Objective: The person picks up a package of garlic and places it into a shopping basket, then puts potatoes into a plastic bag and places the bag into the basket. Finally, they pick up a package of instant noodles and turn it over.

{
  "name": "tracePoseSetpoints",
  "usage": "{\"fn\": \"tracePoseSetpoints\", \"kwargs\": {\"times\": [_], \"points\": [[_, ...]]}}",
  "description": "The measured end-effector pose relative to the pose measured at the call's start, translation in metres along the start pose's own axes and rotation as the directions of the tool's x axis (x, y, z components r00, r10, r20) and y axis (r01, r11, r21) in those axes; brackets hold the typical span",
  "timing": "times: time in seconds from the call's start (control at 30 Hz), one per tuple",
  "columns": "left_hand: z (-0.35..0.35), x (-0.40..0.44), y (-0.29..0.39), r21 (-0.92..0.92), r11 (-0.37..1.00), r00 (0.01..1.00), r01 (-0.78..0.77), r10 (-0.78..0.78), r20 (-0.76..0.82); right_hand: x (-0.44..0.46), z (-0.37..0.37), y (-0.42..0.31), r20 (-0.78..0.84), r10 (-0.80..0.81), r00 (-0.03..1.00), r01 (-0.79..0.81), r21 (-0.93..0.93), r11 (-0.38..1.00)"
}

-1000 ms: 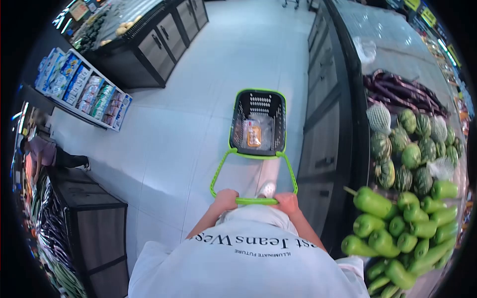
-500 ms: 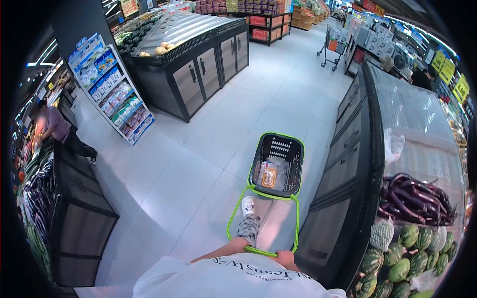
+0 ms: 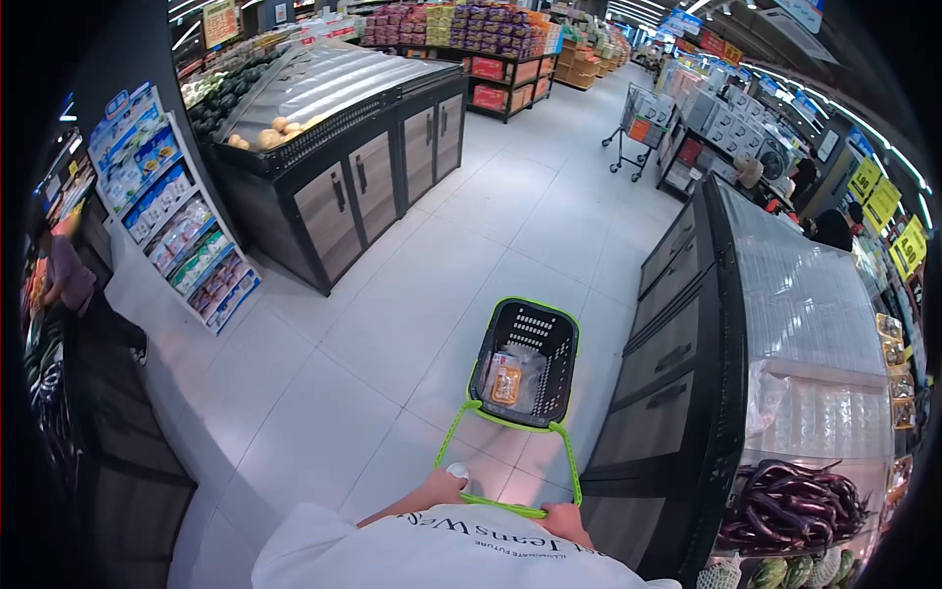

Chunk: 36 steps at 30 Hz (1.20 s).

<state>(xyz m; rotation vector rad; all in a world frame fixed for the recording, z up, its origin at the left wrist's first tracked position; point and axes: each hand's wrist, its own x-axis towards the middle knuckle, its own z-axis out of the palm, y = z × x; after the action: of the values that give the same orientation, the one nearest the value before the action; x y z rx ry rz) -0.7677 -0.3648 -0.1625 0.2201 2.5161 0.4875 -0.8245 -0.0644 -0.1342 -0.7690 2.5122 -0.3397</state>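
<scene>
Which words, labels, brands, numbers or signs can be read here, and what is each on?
"Jeans Wes": white shirt, the rest lost in folds.
"ILLUMINATE FUTURE": same shirt, in smaller letters.
Too small or blurred to read surely: yellow price signs, rack packets, orange-labelled pack in the basket, hanging red sign, upper-left poster.

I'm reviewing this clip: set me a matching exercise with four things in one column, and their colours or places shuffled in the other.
Things:
1. Handle
2. Eggplants
3. Basket
4. Pack

Colours or places:
A. Black with a green rim
B. Lying inside the basket
C. Bright green all over
D. Purple, at the lower right of the view

Pairs: 1-C, 2-D, 3-A, 4-B
</scene>
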Motion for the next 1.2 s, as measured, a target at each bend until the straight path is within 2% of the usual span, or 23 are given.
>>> {"fn": "tracePoseSetpoints", "kwargs": {"times": [0.07, 0.13, 0.17, 0.23, 0.33, 0.4, 0.6, 0.83, 0.93, 1.03, 1.13, 1.2], "points": [[-0.01, 0.017, -0.007, 0.062, 0.998, 0.995, 0.005, -0.011, 0.102, 0.012, 0.013, 0.004, 0.003, 0.023, 1.0, -0.023, 0.034, 0.999], [-0.023, 0.028, -0.015, 0.13, 0.992, 0.985, 0.003, -0.025, 0.168, 0.033, 0.026, 0.013, 0.095, 0.095, 0.991, -0.099, 0.038, 0.994], [-0.023, 0.033, -0.021, 0.124, 0.992, 0.987, 0.004, -0.024, 0.156, 0.044, 0.027, 0.017, 0.142, 0.126, 0.982, -0.133, 0.037, 0.99], [-0.03, 0.051, -0.032, 0.107, 0.994, 0.993, 0.011, -0.023, 0.113, 0.073, 0.016, 0.022, 0.157, 0.082, 0.984, -0.081, -0.013, 0.997], [-0.04, 0.079, -0.047, 0.11, 0.994, 0.987, -0.017, -0.001, 0.161, 0.101, 0.001, 0.034, 0.201, 0.075, 0.977, -0.069, -0.036, 0.997], [-0.052, 0.1, -0.053, 0.087, 0.996, 0.994, -0.002, -0.008, 0.11, 0.124, -0.015, 0.038, 0.213, 0.087, 0.973, -0.081, -0.035, 0.996], [-0.117, 0.181, -0.077, 0.096, 0.995, 0.999, 0.03, -0.033, 0.021, 0.213, -0.107, 0.048, 0.162, 0.041, 0.986, -0.045, 0.022, 0.999], [-0.22, 0.298, -0.084, 0.027, 0.994, 0.992, 0.103, -0.105, 0.076, 0.325, -0.177, 0.117, 0.167, 0.015, 0.986, -0.014, -0.007, 1.0], [-0.241, 0.344, -0.093, 0.096, 0.994, 0.997, 0.054, -0.058, 0.041, 0.366, -0.194, 0.14, 0.159, 0.009, 0.987, -0.009, -0.003, 1.0], [-0.258, 0.376, -0.096, 0.112, 0.99, 0.997, 0.081, -0.082, 0.002, 0.402, -0.211, 0.16, 0.213, 0.015, 0.977, -0.011, -0.018, 1.0], [-0.276, 0.402, -0.1, 0.098, 0.993, 0.997, 0.066, -0.07, 0.03, 0.434, -0.227, 0.177, 0.274, 0.012, 0.962, 0.006, -0.063, 0.998], [-0.268, 0.418, -0.108, 0.074, 0.994, 0.997, 0.075, -0.073, -0.023, 0.449, -0.231, 0.187, 0.277, -0.005, 0.961, 0.024, -0.066, 0.998]]}}
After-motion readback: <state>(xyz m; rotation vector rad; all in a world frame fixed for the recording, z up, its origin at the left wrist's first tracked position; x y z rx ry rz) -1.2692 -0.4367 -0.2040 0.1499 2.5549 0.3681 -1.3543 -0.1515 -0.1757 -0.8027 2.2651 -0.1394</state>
